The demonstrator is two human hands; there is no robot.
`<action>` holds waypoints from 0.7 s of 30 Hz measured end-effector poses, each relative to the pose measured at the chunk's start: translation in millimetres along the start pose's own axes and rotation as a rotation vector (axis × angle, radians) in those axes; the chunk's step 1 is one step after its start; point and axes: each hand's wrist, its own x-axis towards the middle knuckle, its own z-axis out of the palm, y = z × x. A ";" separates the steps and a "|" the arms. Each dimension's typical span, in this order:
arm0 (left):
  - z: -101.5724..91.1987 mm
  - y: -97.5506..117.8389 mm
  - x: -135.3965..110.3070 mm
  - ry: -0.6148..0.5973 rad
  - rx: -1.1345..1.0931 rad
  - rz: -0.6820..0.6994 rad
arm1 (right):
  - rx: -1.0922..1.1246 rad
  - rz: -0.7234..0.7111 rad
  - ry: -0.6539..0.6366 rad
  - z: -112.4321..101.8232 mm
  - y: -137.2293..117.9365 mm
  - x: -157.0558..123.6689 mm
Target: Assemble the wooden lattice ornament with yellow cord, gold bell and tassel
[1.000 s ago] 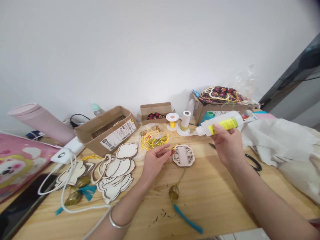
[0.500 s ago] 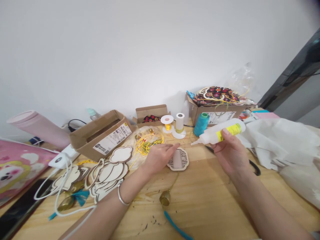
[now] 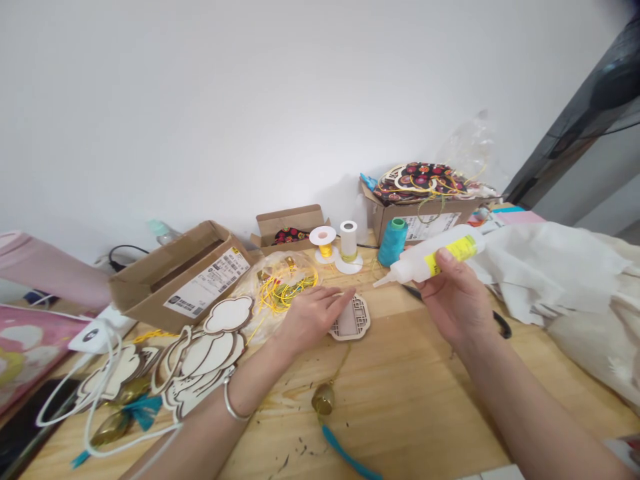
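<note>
My right hand (image 3: 455, 293) is wrapped round a glue bottle (image 3: 417, 262), whitish and translucent with a yellow label. Its thin nozzle points left and slightly down, above the table. My left hand (image 3: 313, 311) lies with fingers stretched over the left part of a wooden lattice plaque (image 3: 356, 320), whose scalloped edge and openwork corners show on the right. Whether the fingertips press on it I cannot tell. Below the plaque, a cord runs to a brass bell (image 3: 323, 399) with a teal ribbon (image 3: 345, 455).
Wooden cutouts (image 3: 205, 357) are piled left of my left forearm, by a white cable and more bells (image 3: 111, 427). Behind stand an open cardboard box (image 3: 185, 273), thread spools (image 3: 349, 243), a teal thread cone (image 3: 393, 242) and a filled box (image 3: 425, 217). White cloth (image 3: 540, 267) lies right.
The camera view has turned a little to the right, so most things sit further left. Both hands keep nearly the same pose, with the glue bottle still held.
</note>
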 end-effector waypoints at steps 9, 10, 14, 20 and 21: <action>1.8 -2.8 1.6 0.059 0.041 0.056 | 0.158 0.031 -0.011 0.5 0.0 0.0; 1.0 -2.6 2.1 0.048 0.033 0.056 | 0.162 0.032 -0.009 0.3 0.1 0.1; -5.8 2.4 3.7 -0.013 -0.048 0.013 | 0.172 0.032 -0.004 -0.7 1.0 0.7; -19.1 9.6 -5.3 -0.091 -0.251 -0.164 | 0.203 0.047 0.001 -0.2 0.8 0.0; -19.1 9.1 -8.4 -0.104 -0.251 -0.191 | 0.211 0.053 0.001 -0.2 0.7 -0.3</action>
